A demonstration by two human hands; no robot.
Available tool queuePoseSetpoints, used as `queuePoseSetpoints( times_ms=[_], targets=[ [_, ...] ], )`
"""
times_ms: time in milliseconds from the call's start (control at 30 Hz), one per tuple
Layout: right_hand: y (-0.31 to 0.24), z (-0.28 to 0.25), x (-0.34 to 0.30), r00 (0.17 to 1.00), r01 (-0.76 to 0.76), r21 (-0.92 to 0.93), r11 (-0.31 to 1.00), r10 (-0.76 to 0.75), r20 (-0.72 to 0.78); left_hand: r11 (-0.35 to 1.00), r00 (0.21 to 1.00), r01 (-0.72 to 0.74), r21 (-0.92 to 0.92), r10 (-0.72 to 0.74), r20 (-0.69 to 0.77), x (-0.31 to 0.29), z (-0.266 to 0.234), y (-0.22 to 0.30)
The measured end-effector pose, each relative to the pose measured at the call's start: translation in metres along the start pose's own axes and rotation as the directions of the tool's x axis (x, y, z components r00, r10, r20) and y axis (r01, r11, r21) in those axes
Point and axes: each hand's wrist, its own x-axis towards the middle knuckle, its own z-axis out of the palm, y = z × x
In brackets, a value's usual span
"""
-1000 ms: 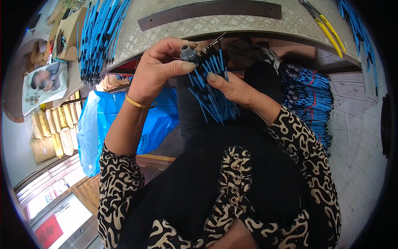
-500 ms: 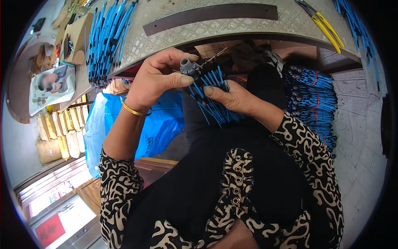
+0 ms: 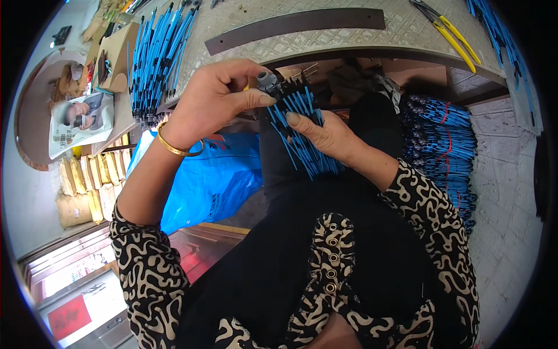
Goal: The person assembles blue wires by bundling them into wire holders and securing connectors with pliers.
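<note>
My right hand (image 3: 331, 136) is wrapped round a bundle of thin blue rods with black fittings (image 3: 302, 152), its thumb lying across them. The rods slant down over my dark-clothed lap. At the bundle's upper end, my left hand (image 3: 224, 99) pinches a small grey plastic part with a round hollow top (image 3: 266, 79) between thumb and fingers. This part sits against the black ends of the rods; whether it is joined to them I cannot tell. My left fingertips are partly hidden behind it.
Ahead is a worktop (image 3: 343, 43) with a dark curved strip (image 3: 296, 29), yellow-handled pliers (image 3: 450, 38) and a pile of blue rods (image 3: 157, 67) at left. Tied rod bundles (image 3: 442, 145) are stacked at right. A blue plastic bag (image 3: 215, 180) lies below my left arm.
My left elbow has swung outward to the left and the wrist has turned, the grey part rising slightly. Thin rods that stuck out right of it show less. My right hand keeps its hold.
</note>
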Motion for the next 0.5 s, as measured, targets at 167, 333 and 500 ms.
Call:
queuePoseSetpoints(
  times_ms=[167, 333, 500],
  targets=[
    [0.004, 0.004, 0.004, 0.994, 0.092, -0.031, 0.995, -0.094, -0.060, 0.969, 0.974, 0.225, -0.099, -0.224, 0.018, -0.011, 0.008, 0.019],
    [0.004, 0.005, 0.003, 0.991, 0.096, -0.106, 0.990, -0.105, -0.087, 0.921, 0.965, 0.242, -0.304, -0.261, -0.021, -0.013, 0.016, 0.021],
    [0.001, 0.010, -0.003, 0.976, 0.131, -0.121, 0.984, -0.150, -0.159, 0.944, 0.974, 0.175, -0.279, -0.208, -0.094, -0.012, 0.025, 0.018]
  ],
)
